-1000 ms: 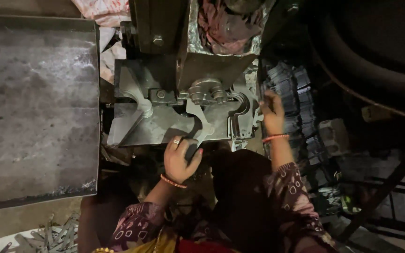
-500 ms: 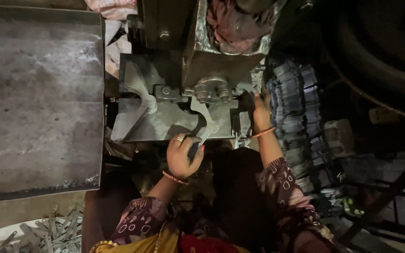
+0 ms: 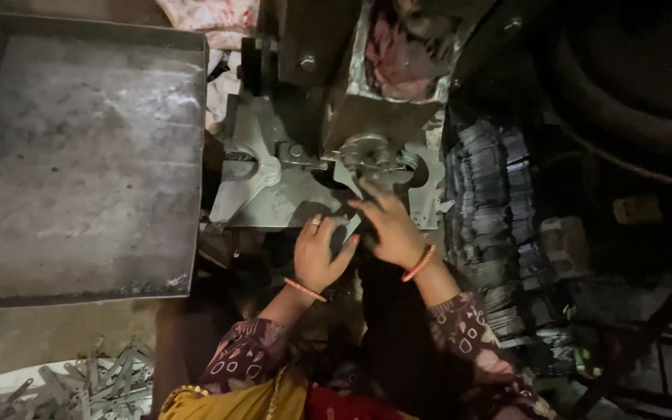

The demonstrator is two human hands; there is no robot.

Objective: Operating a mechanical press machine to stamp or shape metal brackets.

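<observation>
My left hand [image 3: 319,253], with a ring and an orange bangle, rests at the front edge of a grey metal press bed [image 3: 274,204], fingers curled; what it grips is hidden. My right hand [image 3: 389,229], also with a bangle, lies right beside it. Its fingers pinch a thin pale metal strip [image 3: 351,225] and reach toward the round die [image 3: 367,152] at the bed's middle. The two hands almost touch. My patterned sleeves show below them.
A large grey metal tray [image 3: 79,155] fills the left. A tall stack of thin metal strips [image 3: 491,210] stands right of the press. Loose scrap strips [image 3: 95,385] lie at bottom left. Pink cloth [image 3: 398,47] sits atop the machine; dark machine parts are at far right.
My right hand has moved left from the stack of strips to the middle of the press bed, beside my left hand. The left hand has stayed at the bed's front edge.
</observation>
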